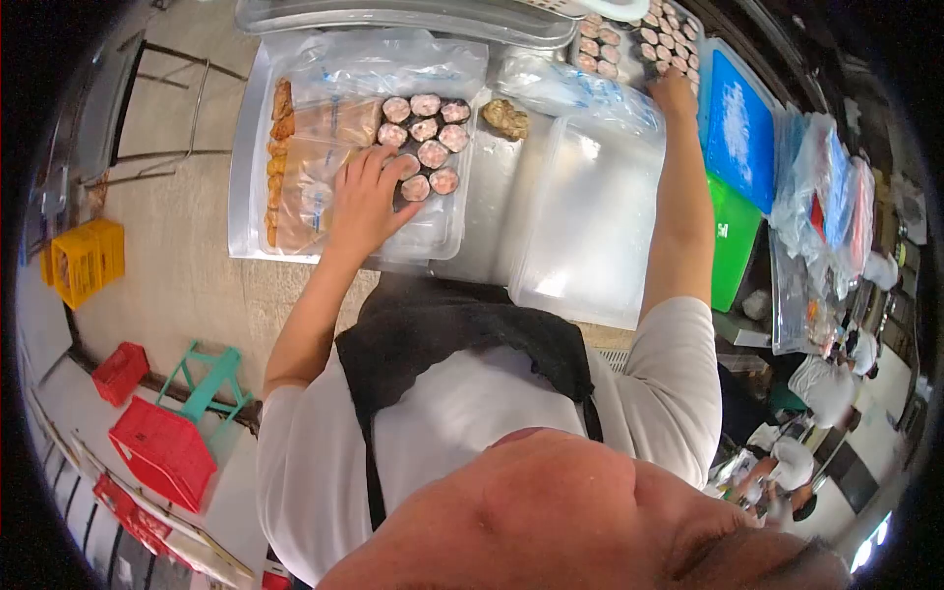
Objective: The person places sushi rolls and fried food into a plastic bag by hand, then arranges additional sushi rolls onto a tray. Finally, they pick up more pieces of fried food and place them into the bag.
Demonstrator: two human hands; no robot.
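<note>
Pale pink rounds of filling wrapped in dark seaweed, the roll pieces (pixel 433 153), stand in short rows in the clear plastic-lined tray (pixel 457 211) at my left. My left hand (pixel 366 197) lies over their near-left edge, fingers spread, index finger and thumb touching the pieces. Stretched far forward, my right hand (pixel 675 95) reaches the tray at the upper right, where more roll pieces (pixel 669 41) are packed. Its fingers look bunched together among them; the fingertips and anything between them are hidden.
Golden-brown fried pieces (pixel 280 177) line the left tray's far left side. A brown lump (pixel 505 119) lies by a translucent lid (pixel 590 216). Blue (pixel 739 128) and green (pixel 733 241) bins flank my right arm. Red crates (pixel 162 452) and a green stool (pixel 211 383) stand on the floor. Other people work at the lower right.
</note>
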